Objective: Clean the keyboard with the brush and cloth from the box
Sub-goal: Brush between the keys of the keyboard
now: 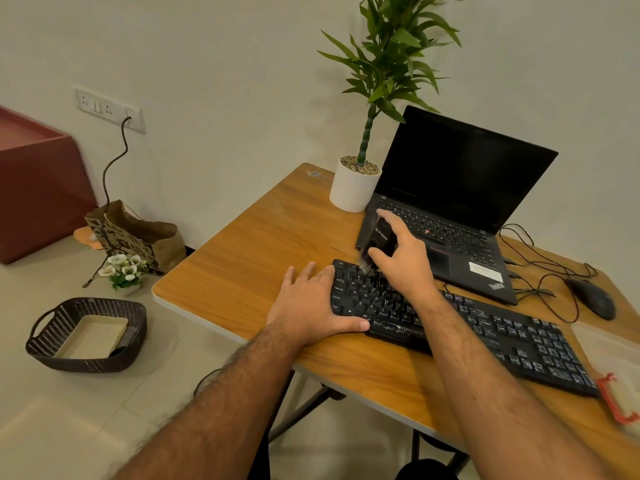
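On floor: basket point(86, 336) w/ cream tray point(92, 336) inside.

The black keyboard point(460, 327) reads "ZEBRONICS" in white on its front edge, w/ key legends such as Ctrl, Alt, Caps Lock, Q, W, A, S, Z, X. The laptop point(446, 216) bears "ThinkPad" on its palm rest corner. Print on the brush point(379, 239) is too blurred to read.

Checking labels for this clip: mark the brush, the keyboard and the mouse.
brush point(379, 237), head view, on its black body.
keyboard point(519, 337), head view, on the right-half keys.
mouse point(594, 297), head view, on its top shell.
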